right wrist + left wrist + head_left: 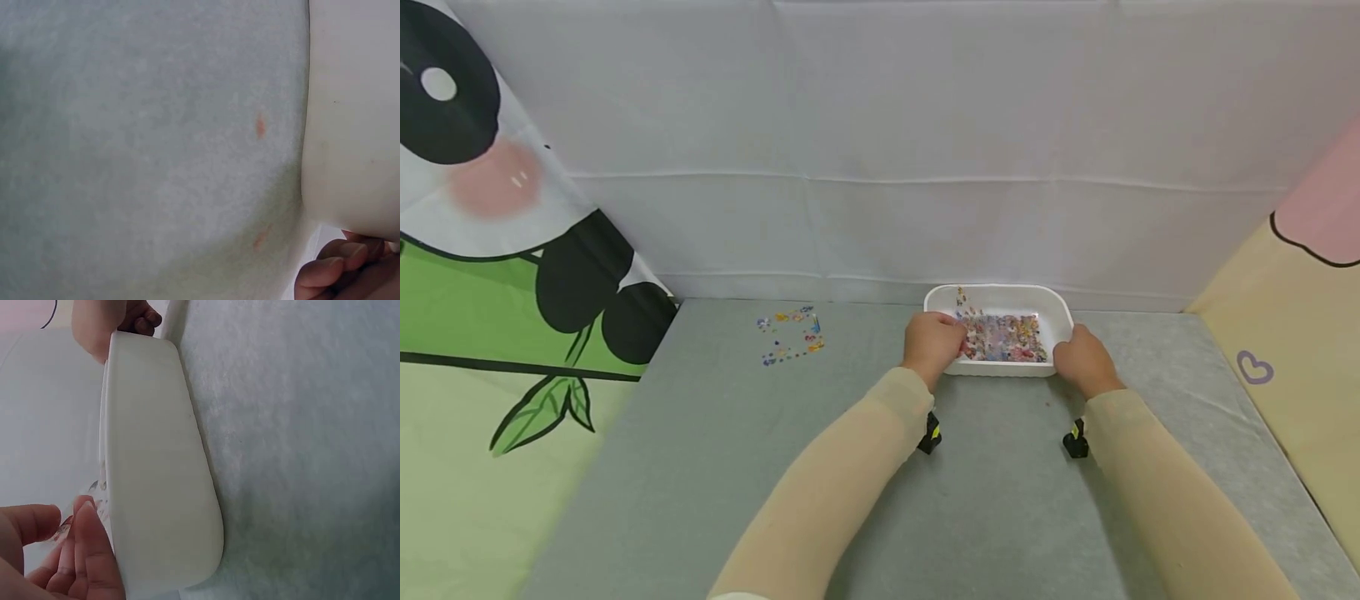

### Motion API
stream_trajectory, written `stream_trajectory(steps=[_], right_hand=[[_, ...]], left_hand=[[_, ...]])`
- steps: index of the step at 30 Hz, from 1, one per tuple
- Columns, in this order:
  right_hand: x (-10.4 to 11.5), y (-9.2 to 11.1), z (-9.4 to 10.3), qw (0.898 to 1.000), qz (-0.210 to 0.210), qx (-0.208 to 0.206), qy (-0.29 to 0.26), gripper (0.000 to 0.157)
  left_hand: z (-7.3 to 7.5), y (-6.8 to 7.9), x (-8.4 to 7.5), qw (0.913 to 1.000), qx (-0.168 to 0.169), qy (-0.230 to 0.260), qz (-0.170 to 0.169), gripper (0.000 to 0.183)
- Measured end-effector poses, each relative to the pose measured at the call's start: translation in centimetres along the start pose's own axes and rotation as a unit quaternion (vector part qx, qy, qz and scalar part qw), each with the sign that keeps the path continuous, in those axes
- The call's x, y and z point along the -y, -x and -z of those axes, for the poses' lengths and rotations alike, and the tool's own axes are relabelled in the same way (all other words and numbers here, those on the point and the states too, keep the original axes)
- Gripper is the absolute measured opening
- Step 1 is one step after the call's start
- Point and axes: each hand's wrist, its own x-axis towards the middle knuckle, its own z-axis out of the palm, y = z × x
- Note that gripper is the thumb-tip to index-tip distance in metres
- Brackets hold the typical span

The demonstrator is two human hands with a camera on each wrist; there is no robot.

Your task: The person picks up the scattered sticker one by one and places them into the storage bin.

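Note:
A white plastic tray [1000, 369] stands at the far edge of the table, holding clear sheets printed with small colorful stickers [1003, 337]. At the tray's left end my left hand [934, 340] pinches the edge of a clear sticker sheet [64, 526] between thumb and fingers, over the rim. My right hand [1082, 360] grips the tray's right end; in the right wrist view its curled fingers [328, 272] show below the tray's corner. How many sheets lie in the tray cannot be made out.
Another clear sheet with scattered stickers [790, 336] lies on the grey-covered table [1000, 517], left of the tray. A white cloth wall [925, 167] rises right behind the tray. Printed cloth panels [1262, 433] flank both sides.

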Motion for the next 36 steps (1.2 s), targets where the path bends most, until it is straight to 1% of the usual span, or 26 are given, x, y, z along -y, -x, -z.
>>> stream_trajectory(steps=[4, 7, 10, 13, 15, 18, 21, 24, 30, 36], right_hand=[[0.0, 0.1, 0.0, 1.0, 0.005, 0.001, 0.008, 0.064], [0.0, 0.2, 0.1, 1.0, 0.013, -0.003, 0.011, 0.064], [-0.1, 0.2, 0.1, 1.0, 0.022, -0.008, 0.01, 0.063], [-0.1, 0.2, 0.1, 1.0, 0.025, -0.012, 0.01, 0.063], [-0.1, 0.2, 0.1, 1.0, 0.025, -0.011, 0.009, 0.063], [-0.1, 0.2, 0.1, 1.0, 0.024, -0.009, 0.008, 0.063], [0.0, 0.2, 0.1, 1.0, 0.022, -0.007, 0.008, 0.063], [0.1, 0.2, 0.1, 1.0, 0.02, -0.007, 0.006, 0.063], [0.2, 0.3, 0.0, 1.0, 0.017, -0.004, 0.002, 0.063], [0.1, 0.4, 0.1, 1.0, 0.023, -0.006, 0.001, 0.063]], left_hand=[[0.4, -0.1, 0.2, 0.9994, 0.0, -0.034, -0.005, 0.016], [0.8, -0.3, 0.5, 0.9984, -0.002, -0.055, -0.012, 0.021], [1.3, -0.5, 0.7, 0.9976, -0.01, -0.064, -0.021, 0.02], [1.8, -0.7, 1.1, 0.9967, -0.019, -0.071, -0.035, 0.014], [2.0, -0.9, 1.5, 0.9964, -0.022, -0.071, -0.041, 0.012], [2.2, -1.3, 2.3, 0.9957, -0.028, -0.072, -0.051, 0.014], [2.4, -1.6, 3.0, 0.996, -0.032, -0.067, -0.05, 0.016], [3.0, -1.7, 3.4, 0.9958, -0.035, -0.071, -0.046, 0.014], [4.4, -2.3, 4.7, 0.9931, -0.046, -0.096, -0.048, 0.011], [6.3, -2.9, 6.3, 0.9892, -0.06, -0.128, -0.039, 0.015]])
